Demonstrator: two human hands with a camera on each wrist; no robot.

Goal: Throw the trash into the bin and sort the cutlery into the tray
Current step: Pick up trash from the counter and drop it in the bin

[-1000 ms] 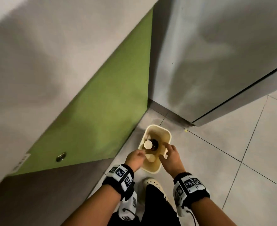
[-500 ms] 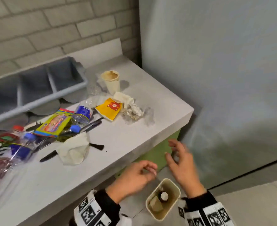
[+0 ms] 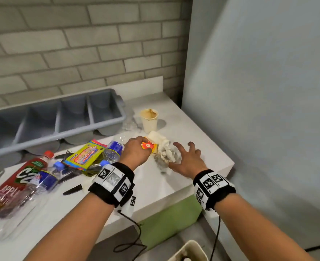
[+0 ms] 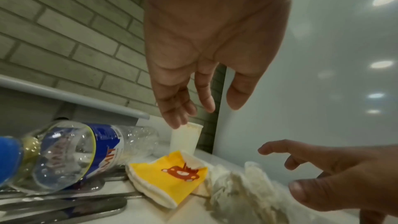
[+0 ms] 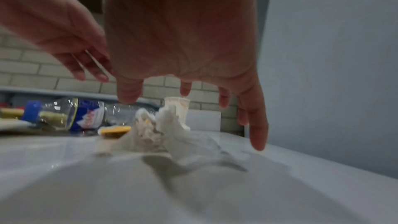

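A yellow wrapper [image 3: 149, 146] [image 4: 170, 175] with a red print lies on the white counter [image 3: 174, 181], next to a crumpled white napkin [image 3: 165, 153] [image 5: 155, 129]. My left hand [image 3: 139, 148] [image 4: 204, 113] hovers just above the wrapper, fingers relaxed and holding nothing. Beside it, my right hand [image 3: 185, 150] [image 5: 193, 108] is spread open over the napkin, apart from it. A stained paper cup [image 3: 149, 120] stands behind them. The grey cutlery tray [image 3: 55, 117] sits at the back left. Only the rim of the beige bin [image 3: 190, 251] shows, on the floor below.
Clear bottles [image 3: 114, 150] [image 4: 75, 156], a bright snack packet [image 3: 85, 157] and a red juice bottle [image 3: 14, 183] lie left of my hands. A fork [image 3: 66, 153], a black knife [image 3: 72, 189] and more cutlery [image 4: 64, 207] are among them. A grey panel [image 3: 259, 110] walls the right.
Both hands rose from the bin on the floor to the counter top. The left now hangs over the yellow wrapper, the right over the napkin. The view swung up too.
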